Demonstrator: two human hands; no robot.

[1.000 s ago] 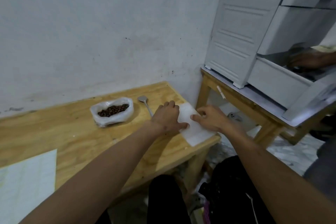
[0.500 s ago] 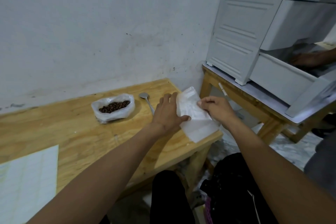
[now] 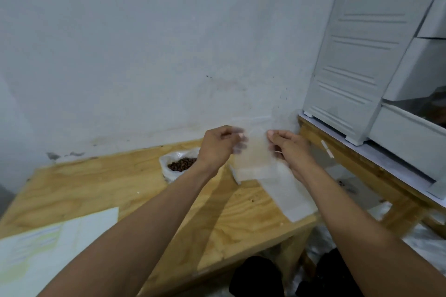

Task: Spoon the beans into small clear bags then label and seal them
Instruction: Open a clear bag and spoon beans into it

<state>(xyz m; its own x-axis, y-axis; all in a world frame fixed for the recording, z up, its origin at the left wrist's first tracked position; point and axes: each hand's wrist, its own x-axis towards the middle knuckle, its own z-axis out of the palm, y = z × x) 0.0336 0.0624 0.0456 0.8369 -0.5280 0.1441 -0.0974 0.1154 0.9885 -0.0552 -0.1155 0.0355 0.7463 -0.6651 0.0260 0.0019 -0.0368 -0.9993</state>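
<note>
A small clear bag [image 3: 253, 154] hangs in the air above the wooden table [image 3: 120, 185], blurred by motion. My left hand [image 3: 217, 147] pinches its left upper edge and my right hand [image 3: 289, 149] pinches its right upper edge. Below it a stack of clear bags [image 3: 287, 198] lies at the table's right edge. An open white plastic bag of brown beans [image 3: 181, 164] sits just left of my left wrist. The spoon is hidden behind my left hand.
A sheet of labels [image 3: 48, 248] lies at the table's near left corner. A white plastic drawer cabinet [image 3: 362, 55] stands on a second wooden table [image 3: 362, 166] to the right, with one drawer pulled out. A white wall runs behind.
Both hands have lifted one clear bag off the stack and raised it above the table. The view has tilted up and shifted.
</note>
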